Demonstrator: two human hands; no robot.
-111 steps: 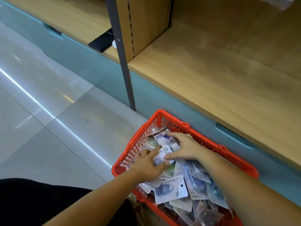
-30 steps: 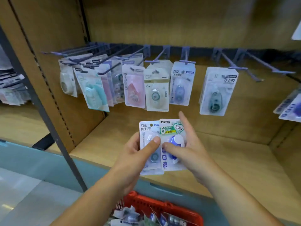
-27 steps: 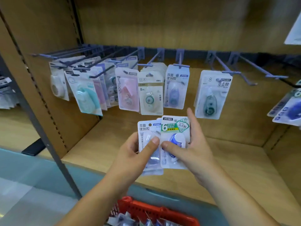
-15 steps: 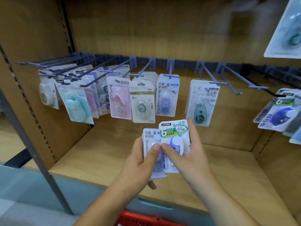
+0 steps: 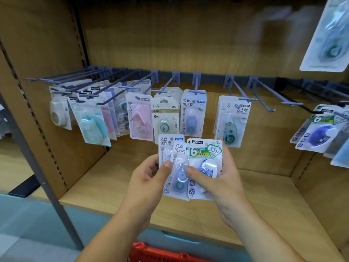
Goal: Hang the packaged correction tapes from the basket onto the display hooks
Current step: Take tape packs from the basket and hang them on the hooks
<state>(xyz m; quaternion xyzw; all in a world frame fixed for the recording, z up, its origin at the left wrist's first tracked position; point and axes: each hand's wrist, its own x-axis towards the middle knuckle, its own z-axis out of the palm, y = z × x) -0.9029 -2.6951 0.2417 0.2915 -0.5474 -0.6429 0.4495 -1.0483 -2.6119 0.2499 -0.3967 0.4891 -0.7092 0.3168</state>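
- left hand (image 5: pixel 147 180): fingers behind, thumb pressed on the front, gripping two grey-blue packs (image 5: pixel 179 173), fanned so one overlaps the other.
- right hand (image 5: pixel 226 186): thumb in front, fingers behind, pinching the blue 6 mm pack (image 5: pixel 205 152) by its lower half. Its left edge overlaps the grey-blue pair.
- all three packs upright, long axis vertical, faces toward the camera, hang holes at the top edge and clear of the fingers.
- packs sit below and in front of the hooks (image 5: pixel 291 104), which stick out toward the person, so the holes already face the hook tips.
- matching hung grey-blue stack (image 5: pixel 192 114) is straight above the left hand's pair, near. Matching hung blue stack (image 5: pixel 319 135) is well off to the right, on the right hand's side.
- my read: each hand is nearer its own target. Left needs a short lift and push, right needs a long sideways reach.
- red basket (image 5: pixel 160 252) at the bottom edge, below the shelf (image 5: pixel 113 186); contents not visible.
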